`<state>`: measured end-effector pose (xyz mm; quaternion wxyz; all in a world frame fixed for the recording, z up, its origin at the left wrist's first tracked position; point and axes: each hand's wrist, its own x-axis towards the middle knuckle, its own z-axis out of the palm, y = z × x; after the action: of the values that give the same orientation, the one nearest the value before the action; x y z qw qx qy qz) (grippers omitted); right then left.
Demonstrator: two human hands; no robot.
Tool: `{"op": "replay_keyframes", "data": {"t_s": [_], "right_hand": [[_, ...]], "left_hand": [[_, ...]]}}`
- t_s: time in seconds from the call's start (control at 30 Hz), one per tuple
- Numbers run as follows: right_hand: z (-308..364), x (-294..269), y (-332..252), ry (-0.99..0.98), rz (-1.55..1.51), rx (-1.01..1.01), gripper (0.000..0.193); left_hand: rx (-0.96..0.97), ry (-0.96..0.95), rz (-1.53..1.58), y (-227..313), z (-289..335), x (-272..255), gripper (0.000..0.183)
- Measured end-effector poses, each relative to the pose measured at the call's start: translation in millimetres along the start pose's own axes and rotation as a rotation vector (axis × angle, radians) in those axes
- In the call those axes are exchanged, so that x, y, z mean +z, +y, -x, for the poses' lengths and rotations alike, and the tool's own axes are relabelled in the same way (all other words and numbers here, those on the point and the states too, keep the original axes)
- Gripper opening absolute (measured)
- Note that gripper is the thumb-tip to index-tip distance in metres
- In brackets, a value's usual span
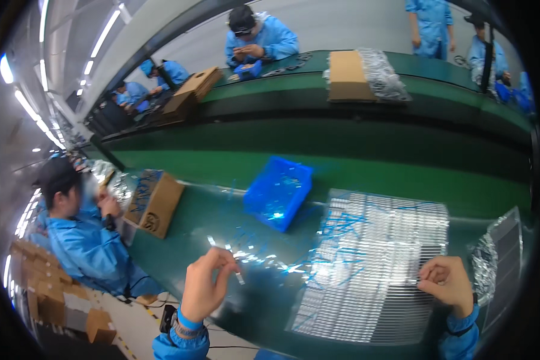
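My left hand [207, 282] is raised over the green table, thumb and fingers pinched on a small thin strip [240, 277] with a pale end; its exact kind is too small to tell. To the right lies a wide flat panel [396, 252] covered in rows of thin silvery strips. Blue wires [345, 231] lie scattered across its left part. Over the panel's right edge, my right hand [447, 282] has its fingers curled together, and what they hold, if anything, cannot be made out. Small shiny pieces [270, 259] and more blue wires lie between my hands.
A blue plastic bin [279, 192] with small bits inside stands beyond my hands. At left is a cardboard box [154, 204] with blue wires, beside a co-worker [87, 234]. Clear plastic wrapping [486, 270] lies far right. Another co-worker [261, 39] sits across the green conveyor [222, 159].
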<state>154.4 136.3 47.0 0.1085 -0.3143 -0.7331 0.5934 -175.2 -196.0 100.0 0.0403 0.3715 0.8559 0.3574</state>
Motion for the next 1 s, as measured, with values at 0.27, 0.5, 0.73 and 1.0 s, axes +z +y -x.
{"op": "replay_keyframes", "data": {"t_s": [0.27,0.5,0.73,1.0], "right_hand": [[-23,43,-23,-0.450,-0.391,-0.045,0.028],[-17,44,14,-0.443,-0.586,-0.020,0.015],[-20,61,8,-0.245,-0.408,-0.103,0.013],[-6,68,12,0.198,0.135,-0.463,0.018]], "left_hand": [[0.787,-0.368,0.087,85,-22,128,0.021],[0.283,-0.505,0.583,106,-11,146,0.027],[0.774,-0.434,0.904,181,-79,201,0.014],[0.481,-0.440,0.780,119,-32,195,0.009]]}}
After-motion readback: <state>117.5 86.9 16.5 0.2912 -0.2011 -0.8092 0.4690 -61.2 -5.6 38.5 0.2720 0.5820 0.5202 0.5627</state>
